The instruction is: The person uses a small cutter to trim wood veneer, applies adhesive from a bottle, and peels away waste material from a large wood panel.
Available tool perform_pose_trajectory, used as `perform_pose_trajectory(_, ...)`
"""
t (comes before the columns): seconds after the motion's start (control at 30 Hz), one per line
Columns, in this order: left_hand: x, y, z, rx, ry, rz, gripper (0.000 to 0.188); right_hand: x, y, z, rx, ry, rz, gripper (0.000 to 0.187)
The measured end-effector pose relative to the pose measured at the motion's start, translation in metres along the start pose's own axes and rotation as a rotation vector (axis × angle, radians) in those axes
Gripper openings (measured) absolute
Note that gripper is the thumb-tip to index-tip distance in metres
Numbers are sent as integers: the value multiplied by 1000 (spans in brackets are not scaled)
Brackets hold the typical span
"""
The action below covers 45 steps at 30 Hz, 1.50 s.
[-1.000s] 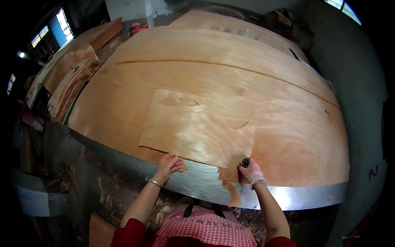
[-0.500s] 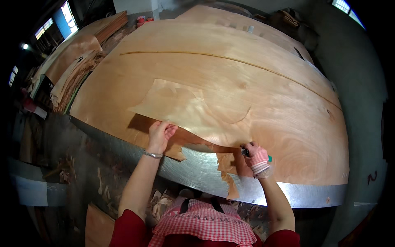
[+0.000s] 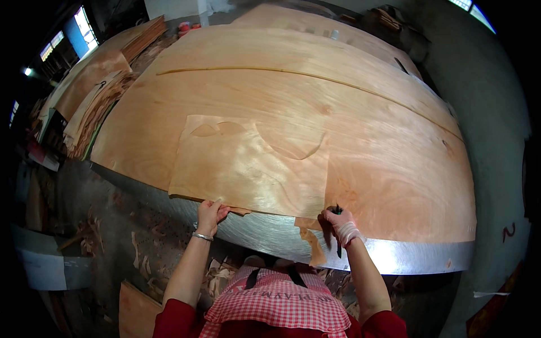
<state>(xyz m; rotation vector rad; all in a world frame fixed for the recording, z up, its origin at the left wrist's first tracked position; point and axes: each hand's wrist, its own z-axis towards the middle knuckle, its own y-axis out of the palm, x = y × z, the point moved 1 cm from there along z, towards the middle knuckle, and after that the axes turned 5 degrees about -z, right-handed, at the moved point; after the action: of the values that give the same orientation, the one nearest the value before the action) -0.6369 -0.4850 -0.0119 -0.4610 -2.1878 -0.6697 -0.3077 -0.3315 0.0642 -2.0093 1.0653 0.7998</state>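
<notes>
A thin, roughly square piece of wood veneer lies over the large wooden sheet, its near edge along the sheet's torn front. It has a curved split and small leaf-shaped marks near its far side. My bare left hand, with a metal bracelet at the wrist, pinches the veneer's near edge. At the near right corner is my right hand, in a pink and white glove, closed around a slim black knife held roughly upright. Torn veneer strips hang over the metal table edge between my hands.
A long thin strip runs across the far part of the large sheet. Stacked veneer sheets stand at the left. Scraps litter the floor. A grey wall rises at the right.
The veneer piece has come down and toward me, now lying flatter over the torn edge. My left hand moved nearer with it. My right hand moved slightly nearer and left, turning the knife upright.
</notes>
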Motion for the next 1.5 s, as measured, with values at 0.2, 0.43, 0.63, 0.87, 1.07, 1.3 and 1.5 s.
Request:
perform_pose_trajectory(0.2,1,6,3,-26,-2,-1,17,8,5,8,-116,91,-139,19)
perform_pose_trajectory(0.43,16,6,-1,-35,13,57,14,-13,-4,-4,-64,-103,-1096,44)
perform_pose_trajectory(0.63,13,-1,5,-27,26,165,13,-33,9,-18,-97,-265,-1299,42)
perform_pose_trajectory(0.87,4,-4,11,-9,46,223,13,-20,14,-11,-206,-189,-1454,40)
perform_pose_trajectory(1.07,3,-4,6,3,74,280,17,-22,16,-22,-249,-172,-1463,35)
perform_pose_trajectory(1.3,0,-5,3,24,85,292,18,-23,16,-23,-257,-151,-1472,36)
perform_pose_trajectory(1.5,-2,-6,-1,50,81,311,18,-20,16,-23,-221,-170,-1477,35)
